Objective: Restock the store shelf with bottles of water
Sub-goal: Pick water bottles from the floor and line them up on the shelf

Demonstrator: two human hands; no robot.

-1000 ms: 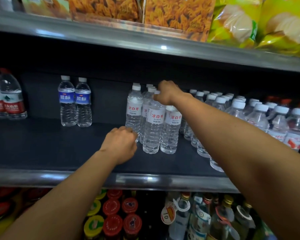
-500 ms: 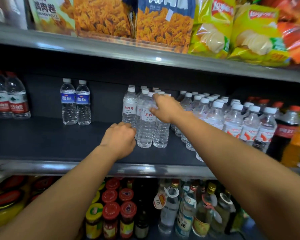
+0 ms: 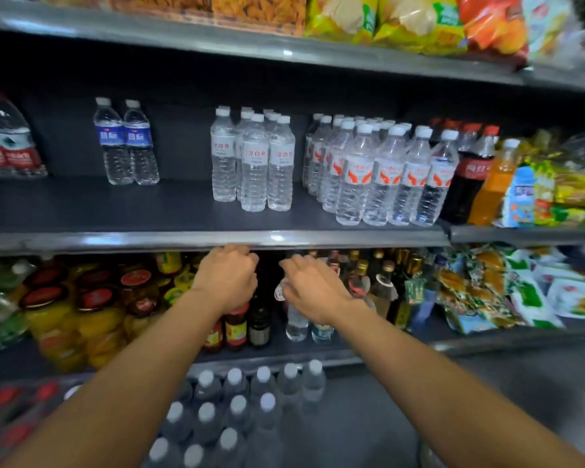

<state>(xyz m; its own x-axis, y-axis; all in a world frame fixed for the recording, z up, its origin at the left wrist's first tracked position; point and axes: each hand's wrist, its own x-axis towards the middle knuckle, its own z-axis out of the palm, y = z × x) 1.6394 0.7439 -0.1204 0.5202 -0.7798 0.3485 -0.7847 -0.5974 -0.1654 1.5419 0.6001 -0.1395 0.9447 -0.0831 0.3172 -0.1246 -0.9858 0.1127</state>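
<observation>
Honestly, the risk I see is a knock: fresh bottles pushed in beside the cluster of red-lettered water bottles (image 3: 254,160) could topple those tall, light, clear ones on the middle shelf (image 3: 81,211). Both hands are empty, left hand (image 3: 227,282) loosely curled, right hand (image 3: 313,288) relaxed. The pack of white-capped bottles (image 3: 237,410) waits on the floor below.

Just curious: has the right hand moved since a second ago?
Yes. The right hand has dropped from the red-lettered water bottles to below the shelf edge.
</observation>
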